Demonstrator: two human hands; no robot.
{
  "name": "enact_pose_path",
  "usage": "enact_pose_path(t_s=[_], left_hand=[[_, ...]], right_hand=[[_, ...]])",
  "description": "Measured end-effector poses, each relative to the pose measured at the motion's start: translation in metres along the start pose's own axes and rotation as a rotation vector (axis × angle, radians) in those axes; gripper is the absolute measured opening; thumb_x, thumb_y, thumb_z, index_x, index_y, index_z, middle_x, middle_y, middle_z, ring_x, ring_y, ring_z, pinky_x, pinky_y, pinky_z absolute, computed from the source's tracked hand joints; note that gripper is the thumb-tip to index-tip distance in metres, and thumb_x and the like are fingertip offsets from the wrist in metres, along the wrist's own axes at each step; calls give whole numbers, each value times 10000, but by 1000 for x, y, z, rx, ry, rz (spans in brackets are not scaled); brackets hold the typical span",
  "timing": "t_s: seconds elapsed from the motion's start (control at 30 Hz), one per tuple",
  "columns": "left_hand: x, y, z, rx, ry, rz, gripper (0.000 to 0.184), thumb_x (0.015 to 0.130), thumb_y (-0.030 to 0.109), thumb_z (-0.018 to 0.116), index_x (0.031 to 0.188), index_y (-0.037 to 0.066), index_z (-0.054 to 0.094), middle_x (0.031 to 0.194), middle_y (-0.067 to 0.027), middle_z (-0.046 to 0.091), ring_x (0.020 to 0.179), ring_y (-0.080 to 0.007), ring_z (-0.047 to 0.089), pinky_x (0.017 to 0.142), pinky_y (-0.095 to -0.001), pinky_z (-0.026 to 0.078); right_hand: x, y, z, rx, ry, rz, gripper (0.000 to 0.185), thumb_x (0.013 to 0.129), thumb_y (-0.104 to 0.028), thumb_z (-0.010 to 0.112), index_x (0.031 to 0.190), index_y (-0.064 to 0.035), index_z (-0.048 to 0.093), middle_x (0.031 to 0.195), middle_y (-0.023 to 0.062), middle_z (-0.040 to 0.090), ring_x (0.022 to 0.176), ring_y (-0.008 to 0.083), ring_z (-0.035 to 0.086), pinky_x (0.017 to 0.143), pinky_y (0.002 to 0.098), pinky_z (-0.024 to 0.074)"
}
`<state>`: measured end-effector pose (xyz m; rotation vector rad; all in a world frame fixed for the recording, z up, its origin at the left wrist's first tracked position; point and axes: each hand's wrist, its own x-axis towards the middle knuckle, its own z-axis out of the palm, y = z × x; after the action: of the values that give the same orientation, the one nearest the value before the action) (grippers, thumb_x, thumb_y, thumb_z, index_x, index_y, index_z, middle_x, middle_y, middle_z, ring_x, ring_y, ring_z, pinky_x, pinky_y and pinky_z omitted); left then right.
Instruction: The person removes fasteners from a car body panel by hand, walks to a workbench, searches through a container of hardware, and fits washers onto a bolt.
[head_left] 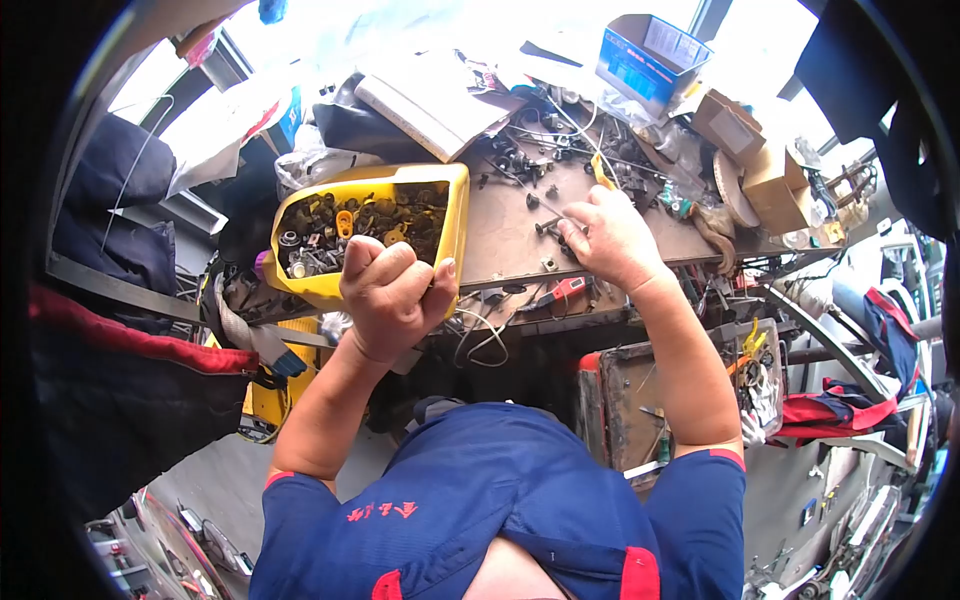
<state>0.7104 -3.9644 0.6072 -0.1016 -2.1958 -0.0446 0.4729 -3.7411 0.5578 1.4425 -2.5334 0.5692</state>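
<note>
My left hand (392, 292) is in front of the yellow container (455, 215), its fingers curled in; whether anything is inside them is hidden. Inside the container lie many small dark clips and fasteners (380, 215), with an orange piece (345, 224) among them. Over the workbench (505, 245), my right hand (618, 238) has its fingers drawn together beside loose dark fasteners (545, 228). Just beyond its knuckles is a small yellow object (602, 170); I cannot tell whether the hand touches it. What the right fingertips pinch, if anything, is too small to name.
Farther back on the bench are a blue box (650, 68), cardboard boxes (775, 185) and a book-like white slab (420, 112). A red tool (568, 290) lies on the shelf below the bench edge. A dark jacket with red trim (140, 350) hangs at left.
</note>
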Motion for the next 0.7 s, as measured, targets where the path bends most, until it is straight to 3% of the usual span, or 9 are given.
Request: enact_pose_path(t_s=[0.17,0.23,0.3,0.33,0.47,0.53,0.63,0.67,0.7], left_hand=[[6,19,0,-50,3,45,417,830,152,819,589,185,481,658,16,417,666,-221,396,671,-375,359],[2,26,-7,-80,1,80,441,824,148,823,584,196,456,655,25,401,650,-209,388,672,-361,349],[-4,34,-19,-111,7,88,453,827,161,826,580,203,449,662,32,406,658,-201,392,675,-355,347],[-10,37,-24,-119,4,82,440,831,178,824,576,209,467,669,37,417,668,-196,401,680,-345,349],[-16,45,-35,-203,-7,134,402,826,204,828,583,209,508,681,44,402,687,-192,413,639,-339,360],[-17,54,-28,-256,25,184,416,817,190,832,586,216,487,693,43,390,674,-189,409,605,-337,339],[-14,76,-18,-286,59,274,423,827,166,811,586,223,468,676,55,345,622,-166,364,572,-330,292],[-14,83,-17,-329,48,272,413,832,149,792,586,223,469,656,64,333,600,-145,338,551,-333,271],[-14,90,-15,-377,56,288,370,799,162,817,599,213,510,658,60,355,611,-140,354,532,-320,283]], right_hand=[[-33,-24,-24,263,235,27,208,985,-166,729,1126,-19,773,1001,180,758,953,381,721,910,461,567],[-54,-53,-39,624,116,109,240,1038,-205,726,1182,-18,771,1014,126,781,879,248,721,846,384,570],[-79,-76,-30,1168,-62,368,316,1100,-287,688,1254,-19,755,1040,59,785,844,97,641,789,299,534],[-88,-86,-39,1231,-214,423,415,1129,-354,648,1354,-13,718,1053,20,774,861,33,569,772,239,490],[-114,-121,-31,1575,-424,469,1107,1014,-782,584,1714,22,283,1309,75,744,810,64,431,749,212,409],[-119,-130,-26,1667,-413,475,1094,1028,-760,587,1735,-12,214,1497,99,632,1081,108,553,883,253,445],[-122,-146,-29,1707,-320,508,1048,1051,-727,573,1749,-50,182,1680,118,446,1491,220,477,1184,365,419],[-127,-141,-24,1781,-339,479,1021,1083,-661,586,1762,-84,87,1704,162,359,1571,273,353,1248,428,360],[-127,-145,-34,1782,-305,523,972,1093,-633,586,1752,-81,133,1693,176,381,1557,282,386,1246,434,374]])
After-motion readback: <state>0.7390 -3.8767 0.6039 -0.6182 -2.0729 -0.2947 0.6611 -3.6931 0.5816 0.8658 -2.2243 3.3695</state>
